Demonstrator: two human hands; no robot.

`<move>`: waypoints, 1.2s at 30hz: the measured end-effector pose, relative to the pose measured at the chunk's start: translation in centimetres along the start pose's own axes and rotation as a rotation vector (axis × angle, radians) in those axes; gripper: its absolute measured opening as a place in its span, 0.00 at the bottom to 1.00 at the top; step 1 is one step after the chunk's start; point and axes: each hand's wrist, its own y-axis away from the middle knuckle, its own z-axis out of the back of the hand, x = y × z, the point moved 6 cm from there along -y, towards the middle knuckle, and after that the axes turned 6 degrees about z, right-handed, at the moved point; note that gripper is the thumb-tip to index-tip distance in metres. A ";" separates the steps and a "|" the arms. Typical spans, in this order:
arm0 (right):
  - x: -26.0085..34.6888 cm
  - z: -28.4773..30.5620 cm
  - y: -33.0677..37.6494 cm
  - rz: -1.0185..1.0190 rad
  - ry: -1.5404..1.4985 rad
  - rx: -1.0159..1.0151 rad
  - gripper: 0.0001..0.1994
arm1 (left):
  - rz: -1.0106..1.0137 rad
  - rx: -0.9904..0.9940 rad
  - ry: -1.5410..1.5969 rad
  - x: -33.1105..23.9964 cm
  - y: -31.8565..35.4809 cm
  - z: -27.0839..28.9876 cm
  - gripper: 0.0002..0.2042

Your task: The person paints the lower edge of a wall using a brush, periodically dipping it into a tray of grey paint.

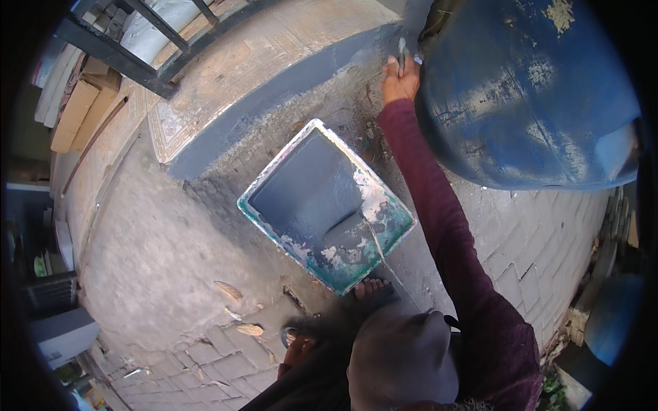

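Observation:
My right hand (400, 83), in a maroon sleeve, reaches far forward to the end of the step's grey face (274, 85), beside a large blue drum. Its fingers are closed round a slim, grey-smeared tool (401, 52) whose kind I cannot make out. Low down by my left foot is my left hand (296, 349), partly covered by dark clothing; its fingers are not clear. Between the step and my feet lies a paint tray (389, 236), rectangular and green with a crusted pale rim. Dark grey paint (305, 185) fills its far part.
The scuffed blue drum (514, 103) stands close against my right forearm. A dark metal railing (154, 68) rises from the tiled step at far left, near a cardboard box (79, 109). Dry leaves (248, 329) lie on the paving, and a thin pale cord (394, 274) crosses the tray's near edge.

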 end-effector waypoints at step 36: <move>2.6 -0.6 18.3 -0.400 0.117 1.016 0.07 | 0.017 -0.002 0.110 -0.2 -0.1 -0.1 0.14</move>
